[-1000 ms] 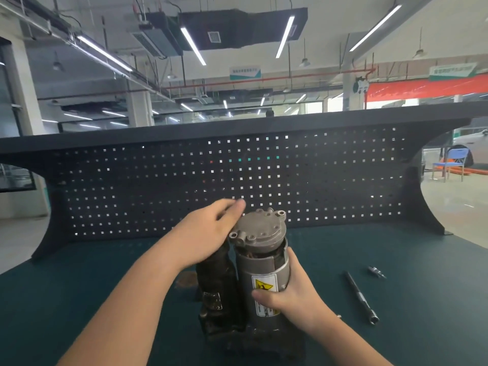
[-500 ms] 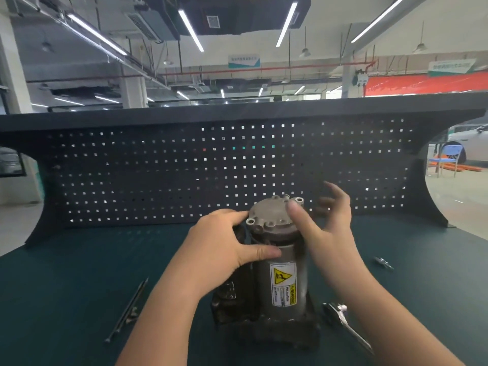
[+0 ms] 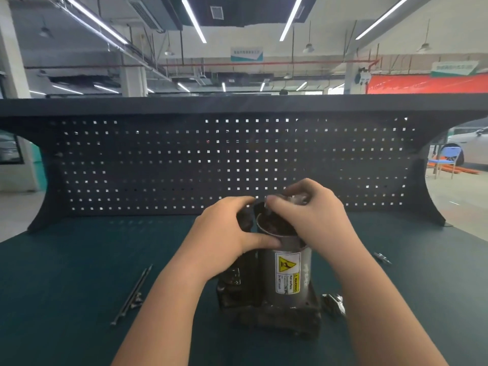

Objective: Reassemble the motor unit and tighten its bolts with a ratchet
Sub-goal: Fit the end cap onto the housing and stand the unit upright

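Note:
The motor unit (image 3: pixel 286 276), a grey cylinder with a yellow warning label on a dark base, stands upright mid-bench. My left hand (image 3: pixel 224 239) grips the housing near its top, thumb across the front. My right hand (image 3: pixel 314 217) holds the grey end cap (image 3: pixel 298 198), lifted and tilted above the cylinder's open mouth, where dark windings show. The ratchet (image 3: pixel 333 303) lies right of the base, mostly hidden by my right forearm.
Two long thin bolts (image 3: pixel 132 295) lie on the green mat (image 3: pixel 79 260) to the left. A small socket bit (image 3: pixel 382 258) rests on the right. A black pegboard (image 3: pixel 158 165) walls the back of the bench.
My right hand left the cylinder body, came up to the end cap and lifted it off the housing. My left hand dropped from the cap to grip the housing.

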A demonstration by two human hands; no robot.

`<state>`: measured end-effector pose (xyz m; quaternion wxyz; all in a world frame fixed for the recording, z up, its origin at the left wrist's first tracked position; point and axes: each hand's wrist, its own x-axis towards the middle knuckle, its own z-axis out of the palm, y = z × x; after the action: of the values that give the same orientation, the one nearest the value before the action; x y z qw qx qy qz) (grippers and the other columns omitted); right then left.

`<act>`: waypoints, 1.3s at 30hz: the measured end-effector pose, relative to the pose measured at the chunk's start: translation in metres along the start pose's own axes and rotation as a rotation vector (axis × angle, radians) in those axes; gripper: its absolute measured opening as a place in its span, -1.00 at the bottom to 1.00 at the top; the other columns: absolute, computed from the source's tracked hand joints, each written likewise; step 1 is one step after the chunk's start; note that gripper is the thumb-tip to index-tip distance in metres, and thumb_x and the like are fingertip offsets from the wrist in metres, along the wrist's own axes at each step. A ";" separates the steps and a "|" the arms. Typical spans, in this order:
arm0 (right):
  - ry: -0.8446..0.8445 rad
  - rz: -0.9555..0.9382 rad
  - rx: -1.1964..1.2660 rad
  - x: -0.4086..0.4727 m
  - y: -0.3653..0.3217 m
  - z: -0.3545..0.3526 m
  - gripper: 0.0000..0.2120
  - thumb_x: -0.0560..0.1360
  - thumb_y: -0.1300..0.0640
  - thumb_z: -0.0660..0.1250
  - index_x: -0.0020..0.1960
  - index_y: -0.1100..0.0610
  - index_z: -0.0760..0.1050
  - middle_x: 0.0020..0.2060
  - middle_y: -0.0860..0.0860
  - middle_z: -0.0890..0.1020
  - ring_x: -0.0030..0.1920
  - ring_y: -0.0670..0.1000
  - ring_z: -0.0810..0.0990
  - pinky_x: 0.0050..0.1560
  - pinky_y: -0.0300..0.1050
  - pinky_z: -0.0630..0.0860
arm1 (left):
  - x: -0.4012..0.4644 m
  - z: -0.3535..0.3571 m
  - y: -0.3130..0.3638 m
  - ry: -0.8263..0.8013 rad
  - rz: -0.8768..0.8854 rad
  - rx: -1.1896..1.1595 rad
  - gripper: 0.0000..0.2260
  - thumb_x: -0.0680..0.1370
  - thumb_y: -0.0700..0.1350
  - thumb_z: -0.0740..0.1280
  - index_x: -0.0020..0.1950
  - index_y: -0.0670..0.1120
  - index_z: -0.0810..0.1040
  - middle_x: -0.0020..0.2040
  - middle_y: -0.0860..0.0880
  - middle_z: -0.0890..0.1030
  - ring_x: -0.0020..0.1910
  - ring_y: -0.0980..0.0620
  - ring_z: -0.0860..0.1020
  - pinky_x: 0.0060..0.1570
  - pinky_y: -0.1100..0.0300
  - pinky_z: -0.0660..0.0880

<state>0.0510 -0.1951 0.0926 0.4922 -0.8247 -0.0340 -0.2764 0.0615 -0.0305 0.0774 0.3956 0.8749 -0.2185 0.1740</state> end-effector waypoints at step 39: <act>-0.319 0.104 0.896 0.022 0.046 -0.009 -0.81 0.56 0.22 0.25 0.10 0.21 0.58 0.03 0.15 0.69 0.08 0.15 0.66 0.11 0.03 0.57 | 0.001 -0.003 0.004 -0.061 0.074 -0.027 -0.70 0.17 0.44 0.35 -0.12 0.61 0.45 0.04 0.57 0.48 0.15 0.44 0.44 0.05 0.52 0.36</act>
<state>0.0811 -0.2309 0.0704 0.8012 -0.5640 -0.1833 -0.0795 0.0601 -0.0304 0.0822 0.3937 0.8658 -0.2648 0.1589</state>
